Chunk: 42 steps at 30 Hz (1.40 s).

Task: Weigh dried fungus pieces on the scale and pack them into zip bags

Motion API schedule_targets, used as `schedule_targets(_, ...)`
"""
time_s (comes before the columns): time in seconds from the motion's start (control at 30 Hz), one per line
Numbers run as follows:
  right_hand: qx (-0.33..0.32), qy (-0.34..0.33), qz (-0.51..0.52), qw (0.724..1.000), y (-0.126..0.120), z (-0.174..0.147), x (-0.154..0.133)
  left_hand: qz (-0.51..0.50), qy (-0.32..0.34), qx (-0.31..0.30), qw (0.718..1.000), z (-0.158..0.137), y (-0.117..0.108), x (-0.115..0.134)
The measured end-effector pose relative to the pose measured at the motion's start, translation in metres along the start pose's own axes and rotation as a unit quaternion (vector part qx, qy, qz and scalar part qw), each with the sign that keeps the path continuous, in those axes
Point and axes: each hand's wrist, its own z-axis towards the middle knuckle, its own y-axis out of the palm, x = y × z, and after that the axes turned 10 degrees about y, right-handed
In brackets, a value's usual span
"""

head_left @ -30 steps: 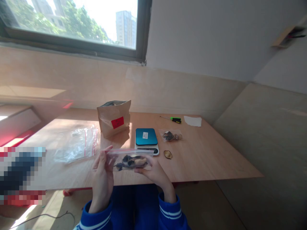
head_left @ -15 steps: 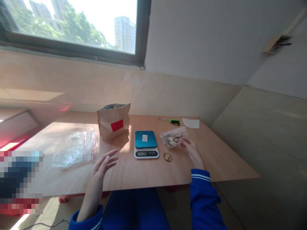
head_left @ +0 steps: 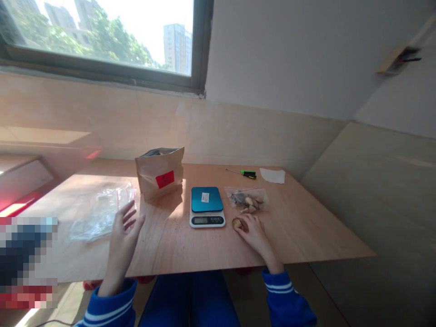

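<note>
My right hand (head_left: 252, 234) is low over the table, thumb and fingers closed round the right side of a dried brown slice (head_left: 236, 224) with a dark rim. Just beyond it lies a clear zip bag (head_left: 262, 194) holding several similar dried pieces. To the left of the slice sits a kitchen scale (head_left: 207, 200) with a blue top and a small display; nothing rests on its plate. My left hand (head_left: 125, 231) is raised at the left with its fingers apart and holds nothing. Behind that hand is a stack of clear plastic zip bags (head_left: 91, 225).
An opened brown paper pouch (head_left: 148, 175) with a red label stands behind the scale to the left. Toward the back right are a screwdriver with a green and black handle (head_left: 250, 174) and a white sheet of paper (head_left: 273, 175). The wooden table (head_left: 316, 227) meets a wall behind.
My right hand has let go of the bag of dried pieces, which now lies flatter, and has come nearer to the slice. My left hand has moved left toward the plastic bags.
</note>
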Motion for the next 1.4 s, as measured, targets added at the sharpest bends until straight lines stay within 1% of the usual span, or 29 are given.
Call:
schedule_targets(0.1,-0.012,-0.011,0.004,1.0,-0.002,0.002,-0.006,0.043,0.083,0.011,0.996,0.032,0.001,0.0)
schedule_targets(0.17,-0.009,-0.03,0.046,0.998,-0.005,0.011,-0.015,0.079,0.132,0.016,0.988,0.055,0.002,0.0)
schedule_targets(0.23,0.0,-0.047,0.103,0.994,-0.007,0.026,-0.031,0.115,0.166,0.016,0.979,0.076,0.004,-0.002)
schedule_targets(0.3,0.002,-0.053,0.151,0.987,-0.007,0.044,-0.053,0.134,0.184,-0.006,0.974,0.093,0.009,-0.006)
schedule_targets(0.37,-0.005,-0.055,0.176,0.983,-0.002,0.064,-0.075,0.139,0.187,-0.035,0.972,0.105,0.015,-0.013)
schedule_targets(0.43,-0.012,-0.062,0.179,0.982,0.007,0.082,-0.094,0.138,0.179,-0.054,0.972,0.113,0.021,-0.022)
schedule_targets(0.5,-0.009,-0.07,0.169,0.983,0.017,0.093,-0.105,0.134,0.174,-0.073,0.973,0.118,0.026,-0.031)
schedule_targets(0.6,0.014,-0.084,0.148,0.985,0.022,0.093,-0.116,0.126,0.175,-0.089,0.972,0.117,0.029,-0.039)
schedule_targets(0.67,0.036,-0.111,0.147,0.982,0.014,0.084,-0.125,0.122,0.179,-0.086,0.973,0.11,0.029,-0.038)
schedule_targets(0.73,0.049,-0.165,0.167,0.971,-0.001,0.072,-0.138,0.116,0.184,-0.087,0.972,0.1,0.026,-0.035)
schedule_targets(0.8,0.051,-0.231,0.194,0.952,-0.017,0.062,-0.156,0.114,0.194,-0.097,0.969,0.089,0.023,-0.031)
schedule_targets(0.87,0.032,-0.285,0.197,0.938,-0.03,0.054,-0.174,0.123,0.205,-0.109,0.965,0.078,0.019,-0.027)
schedule_targets(0.9,0.017,-0.308,0.182,0.934,-0.034,0.051,-0.183,0.129,0.21,-0.114,0.962,0.074,0.018,-0.025)
schedule_targets(1.0,-0.042,-0.355,0.089,0.93,-0.036,0.047,-0.203,0.136,0.22,-0.122,0.958,0.062,0.015,-0.023)
schedule_targets(1.07,-0.067,-0.348,0.029,0.935,-0.032,0.045,-0.212,0.129,0.22,-0.123,0.959,0.057,0.014,-0.023)
schedule_targets(1.1,-0.076,-0.326,0.006,0.942,-0.028,0.044,-0.214,0.125,0.221,-0.122,0.96,0.055,0.014,-0.023)
schedule_targets(1.17,-0.092,-0.26,-0.029,0.961,-0.021,0.045,-0.218,0.121,0.221,-0.117,0.961,0.051,0.015,-0.023)
schedule_targets(1.23,-0.111,-0.21,-0.045,0.97,-0.012,0.048,-0.219,0.117,0.219,-0.113,0.962,0.047,0.017,-0.022)
schedule_targets(1.3,-0.132,-0.2,-0.038,0.97,-0.002,0.055,-0.222,0.114,0.213,-0.109,0.964,0.043,0.019,-0.022)
schedule_targets(1.4,-0.171,-0.224,-0.002,0.959,0.014,0.069,-0.231,0.115,0.219,-0.103,0.963,0.038,0.022,-0.025)
